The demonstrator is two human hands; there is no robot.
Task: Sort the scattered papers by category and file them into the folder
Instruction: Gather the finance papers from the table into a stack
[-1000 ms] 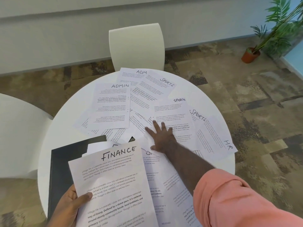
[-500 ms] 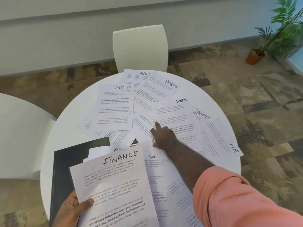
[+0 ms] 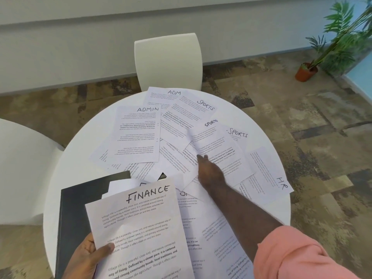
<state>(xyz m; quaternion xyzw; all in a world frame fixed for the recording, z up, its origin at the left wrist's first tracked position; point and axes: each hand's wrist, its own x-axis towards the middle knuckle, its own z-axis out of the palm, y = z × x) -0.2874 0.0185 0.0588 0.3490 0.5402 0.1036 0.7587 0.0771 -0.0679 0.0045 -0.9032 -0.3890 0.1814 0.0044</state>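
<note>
Two hands split the work as I read it: my left hand [image 3: 88,256] grips the white FINANCE-headed sheet [image 3: 141,228] over the bench's near edge beside the black folder [image 3: 80,208], while my nearer right hand [image 3: 209,172] lifts a curling white SPORTS-headed sheet [image 3: 217,150] mid-bench, its long axis running away toward the far edge.

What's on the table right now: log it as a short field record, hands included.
surface: round white table
left hand: grips FINANCE sheet
right hand: reaches under lifted SPORTS sheet; grip unclear
folder: dark, near left, partly under papers
visible labels: ADMIN sheet, ADM sheet, HR sheet, two other SPORTS headings
state: papers overlapping, not yet filed
</note>
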